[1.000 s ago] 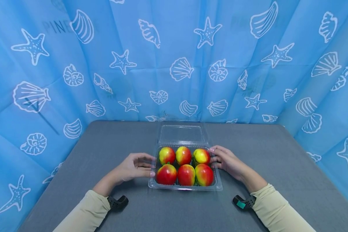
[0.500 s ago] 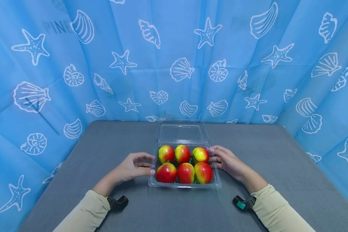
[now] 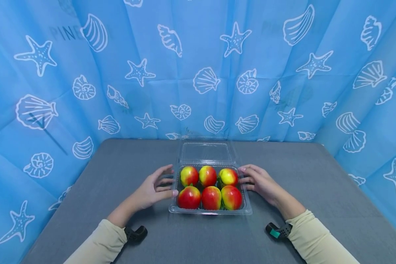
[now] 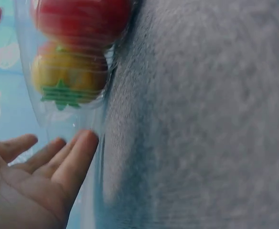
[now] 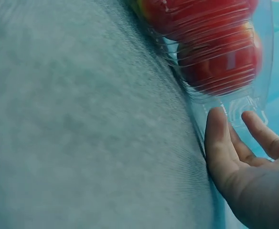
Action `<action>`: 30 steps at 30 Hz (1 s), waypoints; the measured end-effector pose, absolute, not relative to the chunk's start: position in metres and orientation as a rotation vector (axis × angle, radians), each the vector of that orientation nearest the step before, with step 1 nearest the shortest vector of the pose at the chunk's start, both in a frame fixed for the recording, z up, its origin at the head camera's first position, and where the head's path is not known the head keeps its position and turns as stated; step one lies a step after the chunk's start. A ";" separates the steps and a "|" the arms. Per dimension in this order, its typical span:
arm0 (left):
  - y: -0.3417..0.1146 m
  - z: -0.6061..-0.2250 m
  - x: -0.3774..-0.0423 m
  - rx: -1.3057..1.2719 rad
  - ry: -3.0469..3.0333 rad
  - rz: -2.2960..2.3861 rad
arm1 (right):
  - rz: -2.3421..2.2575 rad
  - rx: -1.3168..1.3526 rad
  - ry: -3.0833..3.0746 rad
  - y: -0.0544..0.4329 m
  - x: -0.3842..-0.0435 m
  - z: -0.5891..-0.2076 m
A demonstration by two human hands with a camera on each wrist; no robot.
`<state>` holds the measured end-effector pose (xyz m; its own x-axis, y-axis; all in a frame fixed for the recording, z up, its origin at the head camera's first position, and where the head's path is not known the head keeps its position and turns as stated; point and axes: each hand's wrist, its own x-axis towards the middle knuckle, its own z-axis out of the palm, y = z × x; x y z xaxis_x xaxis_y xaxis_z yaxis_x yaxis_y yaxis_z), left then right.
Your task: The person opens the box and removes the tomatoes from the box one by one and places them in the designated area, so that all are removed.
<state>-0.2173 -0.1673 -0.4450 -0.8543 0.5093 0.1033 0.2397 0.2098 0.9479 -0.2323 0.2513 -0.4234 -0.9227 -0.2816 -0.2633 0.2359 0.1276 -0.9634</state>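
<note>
A clear plastic clamshell box (image 3: 211, 211) stands on the table with its lid (image 3: 205, 152) folded back. Two rows of round red-and-yellow fruits (image 3: 212, 198) sit inside. At the box's left side my left hand (image 3: 148, 190) has its fingers spread and its thumb tip at the rim. A green leafy top shows on one fruit (image 4: 70, 76) through the wall in the left wrist view, with that hand's fingers (image 4: 80, 155) apart from the box. My right hand (image 3: 259, 182) has its fingertips against the right side, fingers loosely extended and close to the tabletop in the right wrist view.
The grey tabletop (image 3: 204, 242) extends around the box on all sides. Behind it hangs a blue curtain (image 3: 171, 88) with white shell and starfish prints. Black wrist straps (image 3: 136, 234) show at both cuffs of the light sleeves.
The box has shifted slightly away from me and a little left. My left fingers have spread and drawn off its side. The right hand has barely moved.
</note>
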 end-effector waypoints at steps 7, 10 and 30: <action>-0.153 -0.434 -0.202 0.586 2.571 1.403 | -1.864 -0.029 2.163 0.256 -0.232 -0.419; -0.146 -0.429 -0.196 0.557 2.677 1.240 | -1.860 -0.045 2.221 0.258 -0.232 -0.416; -0.125 -0.421 -0.179 0.664 2.949 0.679 | -1.679 -0.172 2.498 0.256 -0.225 -0.400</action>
<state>-0.1786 -0.1250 -0.4214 -0.9073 0.4171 0.0527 0.3981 0.8122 0.4264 -0.2250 0.2557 -0.4001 -0.9855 -0.1647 -0.0413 -0.0239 0.3755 -0.9265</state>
